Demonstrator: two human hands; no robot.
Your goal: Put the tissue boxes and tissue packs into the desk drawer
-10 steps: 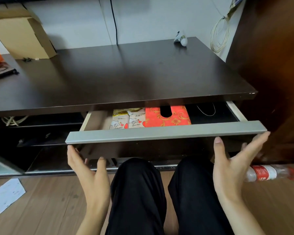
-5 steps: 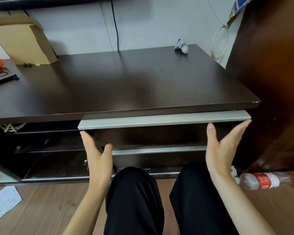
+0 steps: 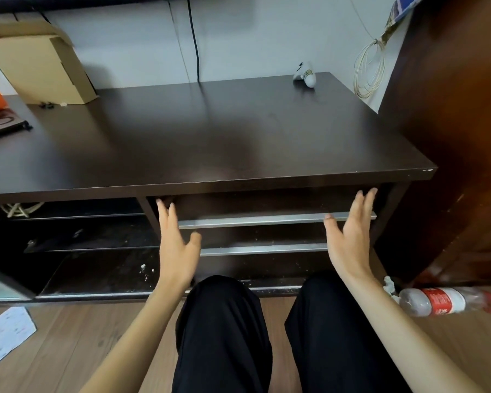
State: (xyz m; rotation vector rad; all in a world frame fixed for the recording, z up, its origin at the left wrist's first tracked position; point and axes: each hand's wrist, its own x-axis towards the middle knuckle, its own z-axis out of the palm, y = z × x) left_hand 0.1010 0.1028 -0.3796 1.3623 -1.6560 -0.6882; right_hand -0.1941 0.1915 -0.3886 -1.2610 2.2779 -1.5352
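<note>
Your flat, open left hand [image 3: 176,239] and right hand [image 3: 352,231] have pushed the drawer [image 3: 264,205] fully home; tissues gone from sight, so that's probably the task finished.

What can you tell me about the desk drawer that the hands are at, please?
The desk drawer sits under the dark desktop, at its right end. It looks pushed fully in. Its front is dark brown, wood-like, with a grey metal-looking strip along the lower edge. The left hand and right hand, both open, lie flat against its two ends. Its contents are hidden.
</note>
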